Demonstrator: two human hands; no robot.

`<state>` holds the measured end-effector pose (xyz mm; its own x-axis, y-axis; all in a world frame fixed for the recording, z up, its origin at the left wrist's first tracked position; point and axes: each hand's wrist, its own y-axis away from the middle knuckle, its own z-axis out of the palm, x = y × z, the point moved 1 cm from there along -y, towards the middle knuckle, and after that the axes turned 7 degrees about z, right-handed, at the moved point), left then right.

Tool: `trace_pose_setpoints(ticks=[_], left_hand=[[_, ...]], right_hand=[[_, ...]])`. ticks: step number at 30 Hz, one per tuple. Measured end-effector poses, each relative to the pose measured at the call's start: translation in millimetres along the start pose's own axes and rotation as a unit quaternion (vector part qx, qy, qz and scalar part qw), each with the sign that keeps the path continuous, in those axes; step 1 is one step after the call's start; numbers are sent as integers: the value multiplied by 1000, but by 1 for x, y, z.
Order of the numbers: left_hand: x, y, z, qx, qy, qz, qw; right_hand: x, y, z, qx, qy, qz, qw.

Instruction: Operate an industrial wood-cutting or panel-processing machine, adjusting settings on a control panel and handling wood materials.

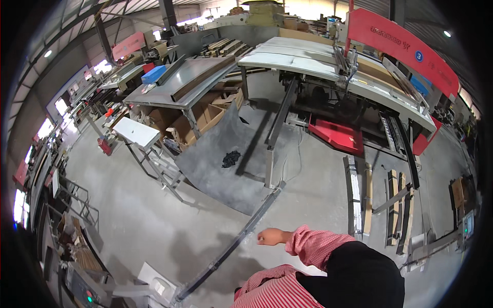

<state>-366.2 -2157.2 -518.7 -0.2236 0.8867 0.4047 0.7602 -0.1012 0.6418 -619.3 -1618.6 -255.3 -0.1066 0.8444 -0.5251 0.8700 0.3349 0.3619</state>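
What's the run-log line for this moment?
left hand: out of view | right hand: nothing visibly held | beside in view: dark bar

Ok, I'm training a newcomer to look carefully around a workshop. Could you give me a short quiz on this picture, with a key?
1. Multiple choice: what is nearest the right hand in the picture? (a) the white-topped stand, (b) the dark rail, (c) the cardboard boxes.
2. True or false: the black heap lies on the grey sheet.
3. Fill in: the big beam at upper right is coloured ____.

Key: 1 b; 2 true; 3 red.
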Motion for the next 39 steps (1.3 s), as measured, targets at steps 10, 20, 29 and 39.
trace_pose_setpoints(ticks=[10, 20, 29, 39], left_hand=[[-4, -220, -241, -86, -11, 40, 995], [306, -458, -402, 77, -101, 228, 965], [676, -364, -81, -111, 3, 392, 913], [960, -345, -41, -193, -135, 492, 838]], right_hand=[[-34, -93, 11, 50, -71, 106, 991], [140, 131, 91, 108, -232, 441, 860], [297, 259, 37, 111, -375, 535, 749], [429, 281, -62, 296, -446, 499, 681]])
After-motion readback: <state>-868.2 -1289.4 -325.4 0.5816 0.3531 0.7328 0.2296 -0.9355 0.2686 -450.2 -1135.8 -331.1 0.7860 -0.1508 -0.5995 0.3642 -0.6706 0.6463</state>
